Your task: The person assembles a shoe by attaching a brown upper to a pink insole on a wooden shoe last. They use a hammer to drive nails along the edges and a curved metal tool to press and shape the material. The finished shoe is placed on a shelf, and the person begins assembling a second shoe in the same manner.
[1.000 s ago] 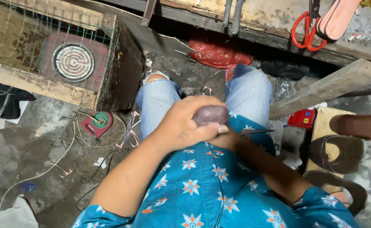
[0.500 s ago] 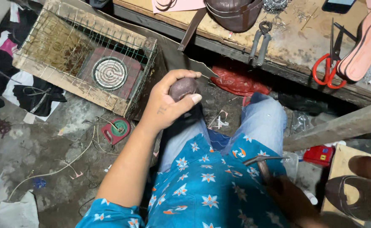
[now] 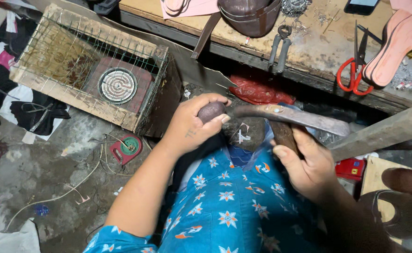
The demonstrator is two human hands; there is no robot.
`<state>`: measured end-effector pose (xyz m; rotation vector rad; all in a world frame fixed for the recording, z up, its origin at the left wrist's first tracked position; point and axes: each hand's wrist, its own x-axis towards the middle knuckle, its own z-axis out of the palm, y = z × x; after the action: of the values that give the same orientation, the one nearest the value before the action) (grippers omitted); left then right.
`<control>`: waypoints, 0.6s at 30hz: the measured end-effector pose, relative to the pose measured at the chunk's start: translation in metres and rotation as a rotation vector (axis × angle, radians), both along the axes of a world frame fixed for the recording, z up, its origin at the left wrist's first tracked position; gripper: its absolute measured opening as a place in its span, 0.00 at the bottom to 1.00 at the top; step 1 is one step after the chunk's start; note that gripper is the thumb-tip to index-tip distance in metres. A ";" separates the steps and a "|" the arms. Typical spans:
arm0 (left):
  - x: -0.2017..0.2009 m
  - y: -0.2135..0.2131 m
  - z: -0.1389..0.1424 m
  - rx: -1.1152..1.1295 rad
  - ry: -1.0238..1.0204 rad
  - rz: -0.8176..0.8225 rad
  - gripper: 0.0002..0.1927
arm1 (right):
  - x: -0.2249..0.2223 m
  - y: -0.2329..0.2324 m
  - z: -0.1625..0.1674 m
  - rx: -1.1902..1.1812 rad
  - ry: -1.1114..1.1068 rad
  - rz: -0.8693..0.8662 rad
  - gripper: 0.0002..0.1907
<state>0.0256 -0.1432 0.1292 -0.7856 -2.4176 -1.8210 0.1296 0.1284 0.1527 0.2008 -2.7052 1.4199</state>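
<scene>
The left hand (image 3: 192, 129) has its fingers curled tight around a small dark rounded piece (image 3: 210, 111), which sits under the fingertips. Just right of them lies the hammer (image 3: 292, 118), its wooden handle clenched in the right hand (image 3: 304, 164).
</scene>
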 end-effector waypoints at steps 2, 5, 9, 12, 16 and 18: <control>0.000 0.000 0.000 -0.071 0.002 0.040 0.20 | -0.014 -0.012 0.010 0.051 0.207 0.085 0.17; 0.000 -0.002 -0.002 -0.024 0.046 0.024 0.19 | -0.028 -0.030 0.020 0.112 0.202 0.123 0.19; -0.002 -0.009 -0.004 -0.041 0.011 0.056 0.21 | -0.031 -0.038 0.035 0.121 0.260 0.138 0.18; -0.002 -0.011 -0.005 -0.038 0.020 0.017 0.20 | -0.033 -0.042 0.043 0.262 0.135 0.196 0.16; -0.003 -0.010 -0.006 -0.021 0.000 0.022 0.21 | -0.031 -0.043 0.043 0.167 0.250 0.218 0.20; -0.001 -0.013 -0.006 -0.025 -0.012 0.035 0.21 | -0.032 -0.045 0.032 0.325 0.393 0.225 0.18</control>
<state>0.0250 -0.1563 0.1229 -0.7317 -2.4503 -1.7917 0.0976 0.0835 0.1846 0.7395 -2.6127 0.8502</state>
